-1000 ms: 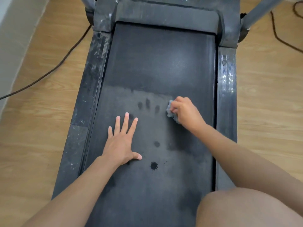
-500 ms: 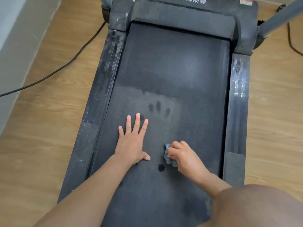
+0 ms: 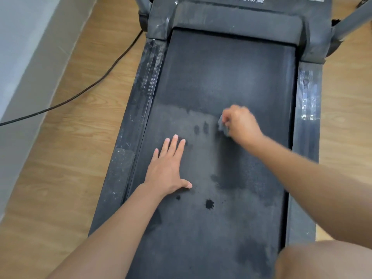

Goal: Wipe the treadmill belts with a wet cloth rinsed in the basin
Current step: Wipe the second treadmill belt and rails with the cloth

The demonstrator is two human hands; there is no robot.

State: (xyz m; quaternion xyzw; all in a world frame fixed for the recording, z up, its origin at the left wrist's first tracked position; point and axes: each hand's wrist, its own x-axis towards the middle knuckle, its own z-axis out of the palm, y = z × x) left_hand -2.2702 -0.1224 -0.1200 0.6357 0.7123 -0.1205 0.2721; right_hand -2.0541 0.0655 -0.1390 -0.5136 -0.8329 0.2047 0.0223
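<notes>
Running lengthwise away, the belt [image 3: 225, 77] bears the left hand [image 3: 167, 170], fingers straight; right hand [image 3: 241, 123] grips a seemingly bunched cloth [image 3: 222, 125].

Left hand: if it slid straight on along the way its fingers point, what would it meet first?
Likely only open belt until the motor cover. The left hand points up-belt, passing left of the right hand and its cloth.

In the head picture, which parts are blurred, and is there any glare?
Head view: the right hand and the cloth it grips are smeared by motion blur; the left hand, flat on the belt, is sharp; soft glare lies on the right side rail.
</notes>
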